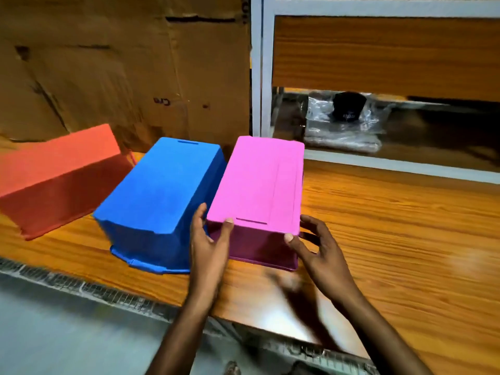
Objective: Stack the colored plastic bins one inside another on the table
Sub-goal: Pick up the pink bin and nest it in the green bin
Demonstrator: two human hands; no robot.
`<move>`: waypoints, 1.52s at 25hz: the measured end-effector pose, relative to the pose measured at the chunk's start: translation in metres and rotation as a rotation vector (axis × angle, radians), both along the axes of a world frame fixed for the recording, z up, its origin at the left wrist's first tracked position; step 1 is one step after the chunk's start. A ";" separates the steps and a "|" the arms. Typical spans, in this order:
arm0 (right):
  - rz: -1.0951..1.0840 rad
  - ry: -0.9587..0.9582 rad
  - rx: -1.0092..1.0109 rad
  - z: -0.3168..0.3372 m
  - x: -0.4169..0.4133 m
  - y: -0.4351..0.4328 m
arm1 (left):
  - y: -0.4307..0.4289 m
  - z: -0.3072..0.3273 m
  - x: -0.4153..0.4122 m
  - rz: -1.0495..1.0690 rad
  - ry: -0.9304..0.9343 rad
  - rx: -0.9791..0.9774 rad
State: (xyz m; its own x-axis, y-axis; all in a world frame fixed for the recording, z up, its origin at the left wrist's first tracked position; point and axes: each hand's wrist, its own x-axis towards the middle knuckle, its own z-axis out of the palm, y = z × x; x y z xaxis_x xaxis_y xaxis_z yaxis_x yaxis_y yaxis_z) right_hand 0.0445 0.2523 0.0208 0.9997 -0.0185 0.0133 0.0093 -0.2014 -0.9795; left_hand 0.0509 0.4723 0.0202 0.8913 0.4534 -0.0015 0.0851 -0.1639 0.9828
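Observation:
Three plastic bins rest upside down in a row on the wooden table [392, 226]. The pink bin [259, 182] is on the right, the blue bin [159, 201] sits in the middle touching it, and the red bin [59, 174] lies to the left, apart. My left hand [209, 239] grips the pink bin's near left corner, thumb on its top face, fingers in the gap beside the blue bin. My right hand [311, 242] holds the near right corner, thumb at the top edge. Bin openings are hidden underneath.
Flattened cardboard [121, 66] leans behind the bins. A white metal rack frame [261, 71] with a wooden panel stands at the back right, with a plastic-wrapped bundle [346, 123] on its lower shelf. The table's near edge [135, 290] runs diagonally below the bins.

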 end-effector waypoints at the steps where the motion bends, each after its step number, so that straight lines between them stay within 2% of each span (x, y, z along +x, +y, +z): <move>1: -0.018 0.000 0.012 -0.002 -0.002 0.006 | 0.003 -0.004 0.003 -0.030 0.015 -0.011; 5: -0.061 0.008 0.035 -0.005 -0.007 0.025 | 0.015 -0.005 0.009 -0.102 0.030 -0.029; 9: -0.092 -0.018 0.060 0.012 -0.015 0.032 | 0.020 0.008 0.011 -0.201 -0.042 -0.092; 13: -0.103 -0.196 0.047 0.074 -0.013 0.007 | 0.021 0.069 0.020 -0.321 -0.224 -0.125; 16: -0.074 -0.345 0.121 0.126 -0.002 -0.027 | 0.024 0.127 0.040 -0.440 -0.322 -0.197; 20: 0.009 -0.367 0.094 0.161 0.004 -0.053 | 0.018 0.165 0.061 -0.663 -0.339 -0.141; 23: -0.045 -0.370 0.057 0.154 0.004 -0.057 | 0.011 0.154 0.067 -0.673 -0.286 -0.191; 28: -0.161 -0.371 0.119 0.107 0.002 -0.064 | -0.001 0.098 0.056 -0.535 -0.299 -0.150; 31: -0.228 -0.302 0.089 0.066 -0.008 -0.065 | -0.005 0.060 0.039 -0.451 -0.271 -0.089; 34: -0.237 -0.206 0.047 0.033 -0.022 -0.061 | -0.003 0.030 0.026 -0.453 -0.228 -0.055; 38: -0.201 -0.184 -0.042 0.055 -0.028 -0.062 | 0.000 0.025 0.034 -0.431 -0.237 -0.137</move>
